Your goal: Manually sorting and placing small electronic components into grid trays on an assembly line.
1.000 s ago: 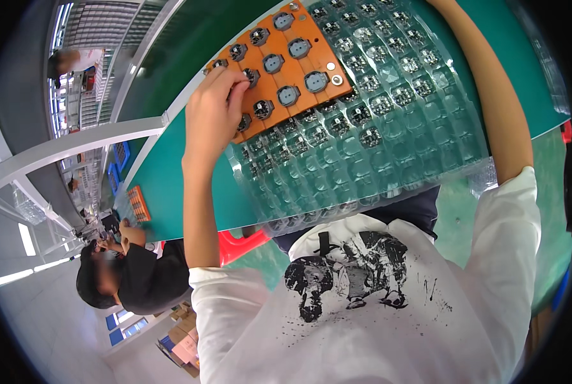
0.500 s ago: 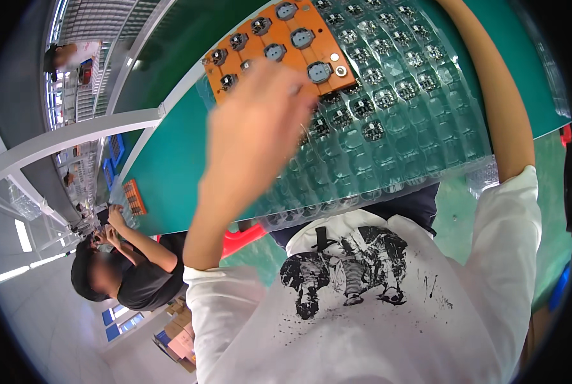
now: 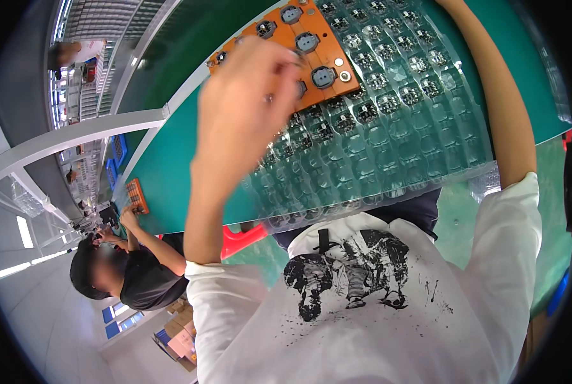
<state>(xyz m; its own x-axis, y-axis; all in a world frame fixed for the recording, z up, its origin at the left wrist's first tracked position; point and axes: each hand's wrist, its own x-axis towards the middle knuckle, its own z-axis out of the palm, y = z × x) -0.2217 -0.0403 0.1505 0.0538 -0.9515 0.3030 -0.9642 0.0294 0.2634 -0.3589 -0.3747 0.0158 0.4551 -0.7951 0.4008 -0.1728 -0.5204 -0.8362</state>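
Observation:
My left hand (image 3: 247, 96) is over the near left part of an orange fixture block (image 3: 327, 48), its fingers curled and smeared by motion. Whether anything is between the fingertips cannot be made out. Round grey parts (image 3: 324, 77) sit in the block's recesses, some of them hidden under the hand. The block rests on a clear plastic blister tray (image 3: 420, 141) whose far pockets hold many small circuit boards (image 3: 387, 102). Along the tray's right side reaches my right forearm (image 3: 500, 96); its hand lies beyond the upper edge.
Everything stands on a green-topped table (image 3: 171, 192) with a white frame post (image 3: 107, 125) at its left. Further left, a person in black (image 3: 151, 275) works beside another orange block (image 3: 136, 196). A red seat edge (image 3: 244, 240) shows below the table.
My left hand has shifted slightly left and away over the orange block. A single board in the tray's near pockets no longer shows there. The other person's hands have moved.

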